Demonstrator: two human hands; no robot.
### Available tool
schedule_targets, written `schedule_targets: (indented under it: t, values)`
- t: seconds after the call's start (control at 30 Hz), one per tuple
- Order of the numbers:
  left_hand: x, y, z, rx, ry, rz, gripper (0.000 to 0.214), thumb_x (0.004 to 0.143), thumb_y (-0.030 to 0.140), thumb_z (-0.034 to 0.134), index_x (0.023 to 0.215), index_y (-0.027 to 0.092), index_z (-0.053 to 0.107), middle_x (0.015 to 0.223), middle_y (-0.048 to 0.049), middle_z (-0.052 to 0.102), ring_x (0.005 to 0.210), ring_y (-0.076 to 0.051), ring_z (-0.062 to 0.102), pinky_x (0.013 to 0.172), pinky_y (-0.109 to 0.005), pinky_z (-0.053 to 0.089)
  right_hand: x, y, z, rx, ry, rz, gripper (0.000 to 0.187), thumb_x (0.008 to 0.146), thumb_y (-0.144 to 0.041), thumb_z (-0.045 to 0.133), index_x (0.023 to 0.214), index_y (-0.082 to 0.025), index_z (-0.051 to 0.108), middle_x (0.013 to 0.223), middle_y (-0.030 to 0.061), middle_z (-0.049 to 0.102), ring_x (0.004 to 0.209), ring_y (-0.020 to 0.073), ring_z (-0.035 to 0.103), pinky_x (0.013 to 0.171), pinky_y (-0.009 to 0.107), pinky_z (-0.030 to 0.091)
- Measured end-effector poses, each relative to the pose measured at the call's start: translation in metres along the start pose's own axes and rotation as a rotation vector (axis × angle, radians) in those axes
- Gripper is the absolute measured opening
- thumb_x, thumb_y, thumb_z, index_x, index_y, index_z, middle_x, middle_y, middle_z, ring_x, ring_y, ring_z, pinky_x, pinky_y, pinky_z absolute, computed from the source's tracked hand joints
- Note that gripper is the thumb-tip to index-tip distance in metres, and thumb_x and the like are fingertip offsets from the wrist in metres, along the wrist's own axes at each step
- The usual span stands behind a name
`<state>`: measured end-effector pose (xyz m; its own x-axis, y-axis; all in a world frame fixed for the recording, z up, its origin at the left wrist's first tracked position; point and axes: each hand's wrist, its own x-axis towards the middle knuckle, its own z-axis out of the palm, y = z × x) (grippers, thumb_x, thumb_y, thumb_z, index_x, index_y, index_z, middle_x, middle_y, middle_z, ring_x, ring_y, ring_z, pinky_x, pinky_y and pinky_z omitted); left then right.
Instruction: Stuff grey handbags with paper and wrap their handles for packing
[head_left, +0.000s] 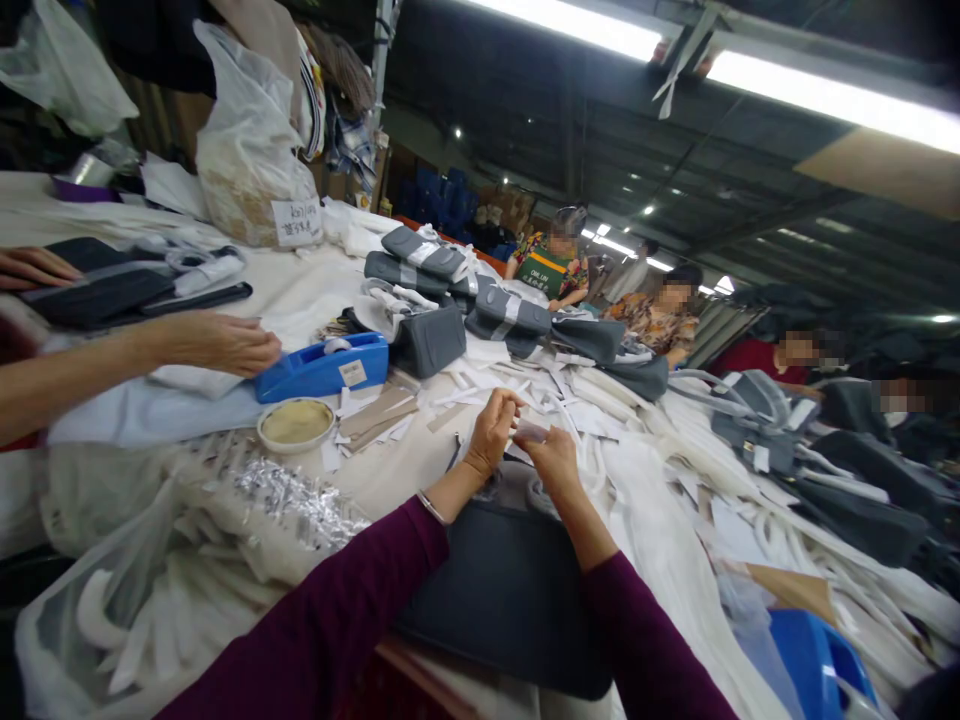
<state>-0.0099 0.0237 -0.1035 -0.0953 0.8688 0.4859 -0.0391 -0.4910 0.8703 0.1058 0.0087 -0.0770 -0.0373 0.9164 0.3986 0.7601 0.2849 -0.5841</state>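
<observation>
My left hand (491, 432) and my right hand (553, 465) are close together over a dark grey handbag (506, 590) lying in front of me. Between my fingertips is a small translucent strip (531, 431), which looks like clear tape. The fingers of my right hand pinch it. My left fingers are closed too, at the strip's other side; their exact grip is hard to see. Behind the bag's upper edge, a pale wrapped handle (541, 497) shows below my right hand.
At left, a co-worker's hand (225, 343) reaches to a blue tape dispenser (322, 368). A round tub (296, 425) stands before it. Wrapped grey bags (427, 335) are piled beyond. Paper scraps and white padding (660, 540) cover the table; another blue dispenser (817, 660) is lower right.
</observation>
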Motion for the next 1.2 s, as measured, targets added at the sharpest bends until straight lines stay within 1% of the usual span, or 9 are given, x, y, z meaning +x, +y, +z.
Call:
schedule_targets:
  t: [0.07, 0.13, 0.3, 0.4, 0.57, 0.73, 0.9, 1.03, 1.2]
  values:
    - [0.003, -0.004, -0.001, -0.054, -0.011, -0.112, 0.038, 0.096, 0.039, 0.018, 0.103, 0.017, 0.048, 0.088, -0.0061, 0.066, 0.079, -0.014, 0.062, 0.070, -0.024, 0.050, -0.009, -0.003, -0.005, 0.164, -0.002, 0.014, 0.024, 0.075, -0.035, 0.061, 0.082, -0.015, 0.073, 0.074, 0.0035, 0.072, 0.070, 0.0217, 0.064, 0.065, 0.029, 0.046]
    - [0.004, -0.007, -0.001, 0.026, -0.093, -0.181, 0.045, 0.096, 0.041, 0.017, 0.099, 0.015, 0.053, 0.076, -0.0047, 0.067, 0.070, -0.014, 0.063, 0.066, -0.025, 0.050, -0.024, -0.006, -0.012, 0.175, 0.035, -0.054, 0.024, 0.078, -0.034, 0.060, 0.088, -0.017, 0.073, 0.083, 0.0045, 0.073, 0.077, 0.0226, 0.065, 0.073, 0.032, 0.047]
    - [0.003, -0.011, 0.003, 0.646, -0.388, -0.131, 0.034, 0.092, 0.030, 0.033, 0.088, 0.019, 0.066, 0.082, -0.0040, 0.071, 0.082, -0.017, 0.065, 0.073, -0.026, 0.047, -0.079, -0.016, -0.023, -0.042, -0.055, -0.435, 0.028, 0.087, -0.013, 0.046, 0.091, -0.022, 0.072, 0.091, 0.0061, 0.067, 0.087, 0.0202, 0.061, 0.077, 0.033, 0.048]
    - [0.000, -0.011, 0.007, 0.849, -0.477, -0.121, 0.030, 0.089, 0.031, 0.041, 0.089, 0.021, 0.069, 0.093, -0.0066, 0.071, 0.089, -0.021, 0.065, 0.077, -0.029, 0.047, -0.108, -0.019, -0.026, -0.174, -0.162, -0.594, 0.034, 0.087, -0.005, 0.041, 0.097, -0.020, 0.069, 0.091, 0.0077, 0.065, 0.088, 0.0208, 0.058, 0.076, 0.034, 0.049]
    - [-0.007, -0.013, 0.014, 0.905, -0.582, -0.118, 0.024, 0.083, 0.024, 0.049, 0.088, 0.021, 0.072, 0.095, -0.0111, 0.071, 0.095, -0.027, 0.064, 0.082, -0.034, 0.045, -0.136, -0.014, -0.030, -0.234, -0.210, -0.704, 0.031, 0.092, -0.007, 0.041, 0.108, -0.016, 0.065, 0.104, 0.0104, 0.065, 0.104, 0.0222, 0.056, 0.089, 0.036, 0.049]
    - [-0.010, -0.011, 0.018, 1.027, -0.688, 0.022, 0.026, 0.079, 0.016, 0.049, 0.093, 0.020, 0.071, 0.096, -0.0120, 0.071, 0.094, -0.027, 0.064, 0.081, -0.034, 0.045, -0.153, -0.005, -0.031, -0.234, -0.223, -0.709, 0.034, 0.092, -0.007, 0.038, 0.116, -0.014, 0.062, 0.112, 0.0128, 0.063, 0.114, 0.0244, 0.052, 0.095, 0.041, 0.048]
    - [-0.015, -0.010, 0.022, 1.054, -0.703, 0.068, 0.025, 0.081, 0.018, 0.048, 0.093, 0.020, 0.070, 0.096, -0.0115, 0.071, 0.096, -0.028, 0.064, 0.082, -0.034, 0.045, -0.168, 0.003, -0.027, -0.226, -0.216, -0.699, 0.037, 0.091, -0.005, 0.040, 0.121, -0.015, 0.059, 0.112, 0.0131, 0.063, 0.119, 0.0254, 0.049, 0.095, 0.042, 0.049]
    - [-0.013, -0.012, 0.025, 1.023, -0.688, 0.070, 0.024, 0.080, 0.017, 0.049, 0.093, 0.019, 0.070, 0.094, -0.0120, 0.071, 0.097, -0.027, 0.064, 0.085, -0.035, 0.045, -0.181, 0.006, -0.028, -0.251, -0.264, -0.693, 0.049, 0.081, -0.004, 0.045, 0.129, -0.012, 0.053, 0.127, 0.0170, 0.054, 0.131, 0.0307, 0.037, 0.103, 0.051, 0.042]
    - [-0.004, 0.001, 0.017, 0.685, -0.565, 0.043, 0.029, 0.087, 0.017, 0.042, 0.097, 0.016, 0.069, 0.102, -0.0061, 0.071, 0.098, -0.017, 0.063, 0.088, -0.026, 0.046, -0.191, 0.005, -0.029, -0.267, -0.305, -0.668, 0.061, 0.071, -0.015, 0.055, 0.132, -0.009, 0.050, 0.134, 0.0206, 0.046, 0.134, 0.0361, 0.030, 0.105, 0.055, 0.037]
